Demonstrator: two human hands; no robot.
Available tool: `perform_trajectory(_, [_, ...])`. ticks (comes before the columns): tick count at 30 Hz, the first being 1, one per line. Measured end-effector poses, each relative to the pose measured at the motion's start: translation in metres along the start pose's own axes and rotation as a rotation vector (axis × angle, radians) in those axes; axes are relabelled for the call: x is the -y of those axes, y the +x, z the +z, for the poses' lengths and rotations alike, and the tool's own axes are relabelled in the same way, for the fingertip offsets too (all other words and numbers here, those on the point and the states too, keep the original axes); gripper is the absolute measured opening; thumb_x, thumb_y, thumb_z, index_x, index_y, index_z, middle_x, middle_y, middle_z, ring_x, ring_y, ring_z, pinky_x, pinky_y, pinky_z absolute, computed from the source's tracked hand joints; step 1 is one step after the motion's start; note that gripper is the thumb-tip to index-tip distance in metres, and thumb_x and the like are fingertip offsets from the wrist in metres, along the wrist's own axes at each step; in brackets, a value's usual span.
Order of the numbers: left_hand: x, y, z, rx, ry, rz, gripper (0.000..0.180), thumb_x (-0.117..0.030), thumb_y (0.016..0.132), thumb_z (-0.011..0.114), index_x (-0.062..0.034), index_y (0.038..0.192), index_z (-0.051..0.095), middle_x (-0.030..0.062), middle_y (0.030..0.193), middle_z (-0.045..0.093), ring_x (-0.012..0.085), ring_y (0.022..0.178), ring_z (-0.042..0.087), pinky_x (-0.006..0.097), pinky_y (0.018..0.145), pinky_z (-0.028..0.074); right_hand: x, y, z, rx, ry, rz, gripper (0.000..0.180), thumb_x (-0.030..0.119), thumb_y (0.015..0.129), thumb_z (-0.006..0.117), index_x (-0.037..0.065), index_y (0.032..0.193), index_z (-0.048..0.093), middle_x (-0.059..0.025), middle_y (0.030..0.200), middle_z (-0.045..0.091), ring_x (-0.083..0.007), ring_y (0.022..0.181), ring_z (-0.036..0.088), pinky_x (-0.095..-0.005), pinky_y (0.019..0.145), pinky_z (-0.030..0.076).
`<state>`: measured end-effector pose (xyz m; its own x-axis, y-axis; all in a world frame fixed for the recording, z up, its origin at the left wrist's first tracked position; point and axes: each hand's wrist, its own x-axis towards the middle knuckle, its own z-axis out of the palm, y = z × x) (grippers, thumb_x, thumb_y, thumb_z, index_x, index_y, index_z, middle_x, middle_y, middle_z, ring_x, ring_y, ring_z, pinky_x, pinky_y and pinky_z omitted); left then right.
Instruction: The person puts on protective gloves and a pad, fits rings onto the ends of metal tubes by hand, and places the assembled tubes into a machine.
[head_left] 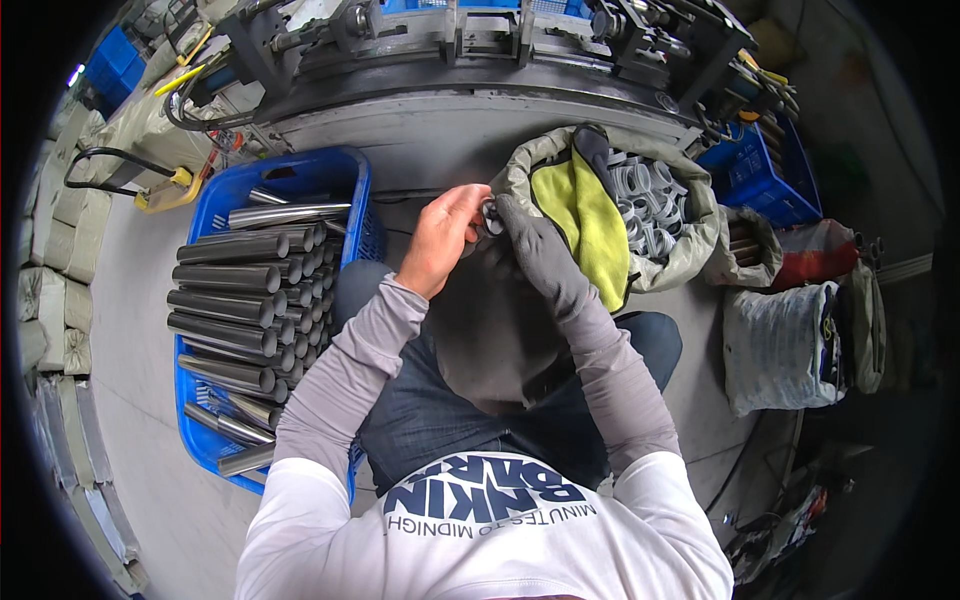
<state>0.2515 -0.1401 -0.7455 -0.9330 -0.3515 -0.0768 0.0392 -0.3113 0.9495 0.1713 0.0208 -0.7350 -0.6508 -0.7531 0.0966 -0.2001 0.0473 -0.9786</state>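
Observation:
My bare left hand (444, 238) and my gloved right hand (543, 252) meet in front of my lap. Between their fingertips is a small round metal piece (491, 216) with a ring-like end. Whether it is a loose ring or the end of a tube I cannot tell. Both hands are closed on it, the left from one side and the grey glove from the other. Below them, between my knees, stands a dark rounded object (497, 350). To the right, an open sack (690, 245) holds many white-grey ring-shaped parts, with a yellow-green cloth (575, 215) draped over its near side.
On the left, a blue plastic basket (190, 400) is stacked with metal tubes (228, 278). A machine bench (450, 75) crosses the far side. Further right are a blue crate (750, 185), a sack of brown tubes (745, 245) and a white woven bag (775, 350).

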Motion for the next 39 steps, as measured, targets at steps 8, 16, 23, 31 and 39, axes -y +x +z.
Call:
perform_trajectory(8, [-0.016, -0.001, -0.005, -0.01, 0.556, 0.177, 0.042, 0.011, 0.086, 0.053, -0.0039, 0.122, 0.07, 0.0086, 0.136, 0.058, 0.0093, 0.092, 0.06, 0.027, 0.074, 0.05, 0.016, 0.003, -0.009, 0.136, 0.285, 0.369, 0.047, 0.036, 0.114, 0.044, -0.003, 0.106, 0.069, -0.0099, 0.075, 0.072, -0.0177, 0.061, 0.068, -0.0301, 0.059, 0.052])
perform_trajectory(16, [-0.012, -0.004, -0.029, 0.328, 1.182, 0.605, 0.015, -0.006, 0.085, 0.062, 0.0022, 0.093, 0.072, 0.0207, 0.13, 0.059, 0.0369, 0.12, 0.06, 0.044, 0.092, 0.054, -0.001, 0.017, -0.013, 0.003, 0.202, 0.275, 0.041, 0.037, 0.108, 0.06, 0.0, 0.101, 0.075, 0.0014, 0.07, 0.064, -0.0085, 0.062, 0.056, -0.0297, 0.055, 0.042])
perform_trajectory(23, [-0.045, -0.018, 0.014, 0.439, 1.488, 1.222, 0.014, -0.027, 0.078, 0.068, -0.0148, 0.073, 0.073, 0.0097, 0.105, 0.069, 0.0249, 0.103, 0.062, 0.04, 0.09, 0.048, -0.029, 0.024, -0.066, 0.217, -0.187, -0.047, 0.015, 0.009, 0.094, 0.066, 0.002, 0.105, 0.074, 0.0001, 0.075, 0.066, -0.0117, 0.064, 0.062, -0.0294, 0.056, 0.046])
perform_trajectory(31, [0.0, -0.003, 0.021, 0.787, 1.688, 0.509, 0.015, -0.018, 0.075, 0.067, -0.0085, 0.078, 0.078, 0.0155, 0.088, 0.078, 0.0358, 0.08, 0.076, 0.049, 0.069, 0.06, -0.001, 0.023, -0.016, -0.071, -0.873, -0.444, 0.022, 0.022, 0.093, 0.072, 0.002, 0.084, 0.07, -0.0203, 0.072, 0.067, -0.0384, 0.065, 0.066, -0.0463, 0.059, 0.048])
perform_trajectory(39, [0.065, 0.061, 0.009, -0.044, -0.332, 0.084, 0.033, 0.009, 0.089, 0.057, -0.002, 0.114, 0.077, 0.016, 0.099, 0.079, 0.0322, 0.093, 0.075, 0.044, 0.088, 0.058, -0.055, -0.02, -0.007, 0.041, -0.646, -0.215, 0.021, 0.016, 0.091, 0.074, -0.002, 0.083, 0.066, -0.0192, 0.069, 0.063, -0.0354, 0.059, 0.062, -0.0467, 0.058, 0.046])
